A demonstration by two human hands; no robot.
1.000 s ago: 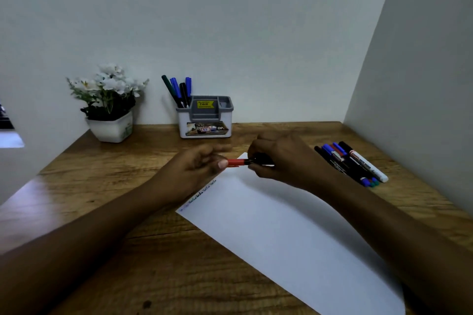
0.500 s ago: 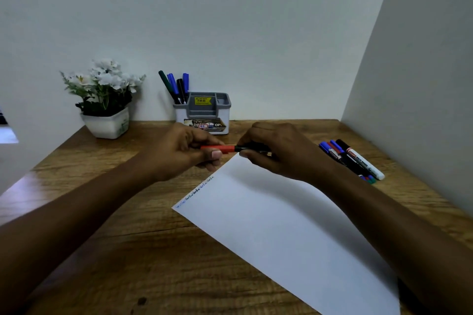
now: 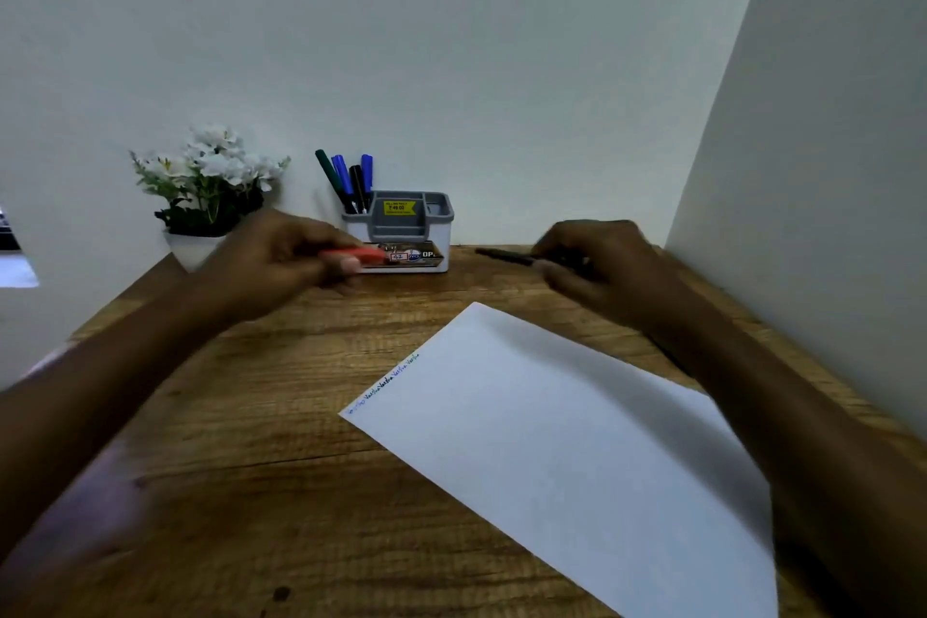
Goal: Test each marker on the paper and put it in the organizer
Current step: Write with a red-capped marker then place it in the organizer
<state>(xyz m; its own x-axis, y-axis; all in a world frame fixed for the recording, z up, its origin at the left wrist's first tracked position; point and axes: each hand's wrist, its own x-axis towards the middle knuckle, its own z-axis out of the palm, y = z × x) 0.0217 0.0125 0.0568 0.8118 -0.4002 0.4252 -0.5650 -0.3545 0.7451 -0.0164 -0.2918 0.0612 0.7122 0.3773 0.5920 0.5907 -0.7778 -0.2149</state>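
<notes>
2 bare hands are held apart above a wooden tabletop (image 3: 251,417). The left hand (image 3: 281,261) pinches a blurred red cap (image 3: 358,255) just in front of the organizer (image 3: 401,236). The right hand (image 3: 602,266) grips a dark marker (image 3: 504,256), its tip pointing left. Nearer the viewer, a white paper (image 3: 577,442) lies angled on the tabletop, with small handwriting along one edge. The organizer stands by the back wall with 4 markers (image 3: 346,181) upright at its left end. A potted plant (image 3: 210,181) sits to its left.

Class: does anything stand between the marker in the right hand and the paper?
Nothing visible does. The right hand holds the marker beyond the far corner of the paper; the left hand, gripping the red cap, is off to the left.
</notes>
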